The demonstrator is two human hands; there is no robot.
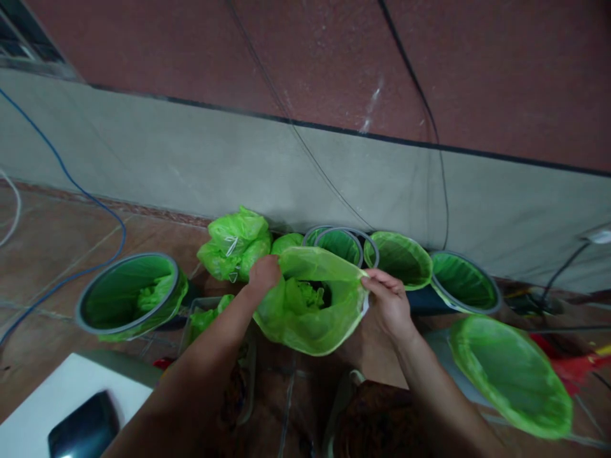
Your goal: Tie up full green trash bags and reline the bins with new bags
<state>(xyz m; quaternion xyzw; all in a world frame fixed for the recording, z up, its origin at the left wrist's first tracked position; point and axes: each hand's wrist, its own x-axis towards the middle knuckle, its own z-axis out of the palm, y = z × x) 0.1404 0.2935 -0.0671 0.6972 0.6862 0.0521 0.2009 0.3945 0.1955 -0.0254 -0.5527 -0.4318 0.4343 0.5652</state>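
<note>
A green plastic bag [324, 334] is spread wide between my two hands, its mouth facing up toward me. My left hand [264, 275] is closed on the bag's left rim, fingers mostly turned away. On the opposite side, my right hand [389, 299] pinches the rim near a white strip between thumb and fingers. Crumpled green plastic [308, 296] and a dark gap show inside the bag's mouth; whether a bin stands beneath it, I cannot tell.
Lined bins stand at left [126, 254], along the wall [398, 257] and at right [513, 375]. Grey rings [377, 248] lie on a bin at the back. Tied green bags [236, 242] rest against the wall. A phone [84, 426] lies on a white surface; a blue cable [52, 149] crosses the floor.
</note>
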